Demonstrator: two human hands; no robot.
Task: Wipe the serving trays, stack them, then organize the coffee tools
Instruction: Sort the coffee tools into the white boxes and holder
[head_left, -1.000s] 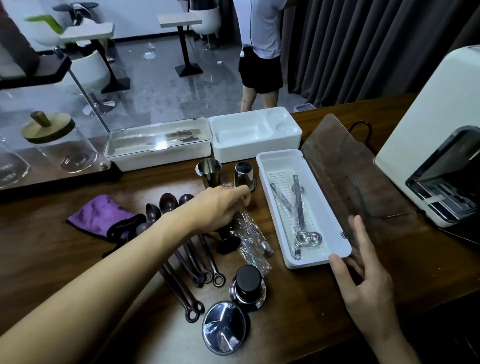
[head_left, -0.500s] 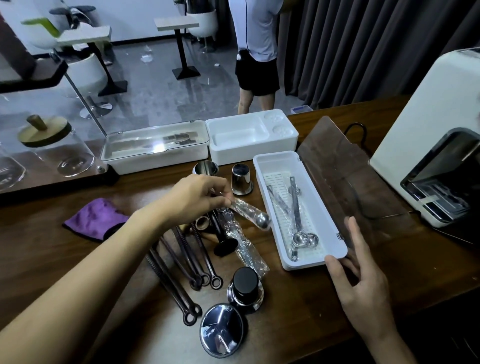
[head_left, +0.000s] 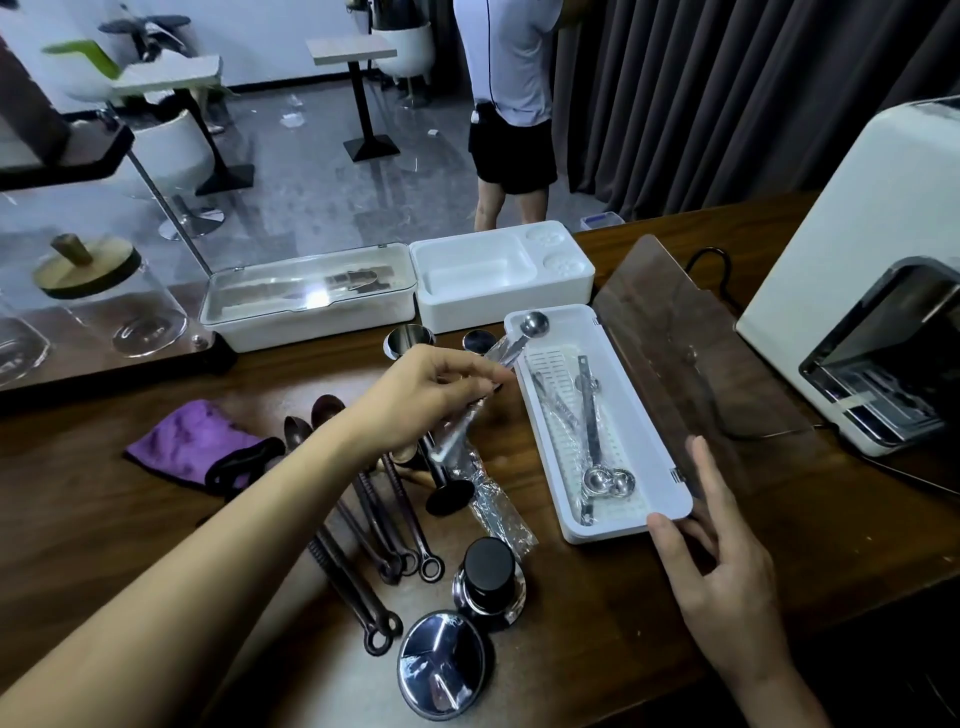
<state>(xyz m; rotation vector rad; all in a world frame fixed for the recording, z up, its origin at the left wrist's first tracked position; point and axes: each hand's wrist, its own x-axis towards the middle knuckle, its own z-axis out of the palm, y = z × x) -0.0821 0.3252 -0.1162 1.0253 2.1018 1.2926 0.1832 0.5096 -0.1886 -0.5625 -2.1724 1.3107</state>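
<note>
Head view: a dark wooden bench (head_left: 597, 613) faces a grey-floored room with small tables, dark curtains and a person (head_left: 511, 104) standing, cut off above the shoulders. The left hand (head_left: 431, 395) pinches a wrapped metal spoon (head_left: 519, 340), its bowl over the far end of the open white box (head_left: 670, 512) that holds other spoons. The right hand (head_left: 727, 566), fingers spread, rests at the box's near corner. Dark spoons (head_left: 384, 525) and a purple cloth (head_left: 192, 447) lie left; the white machine (head_left: 852, 291) is cut off at right
</note>
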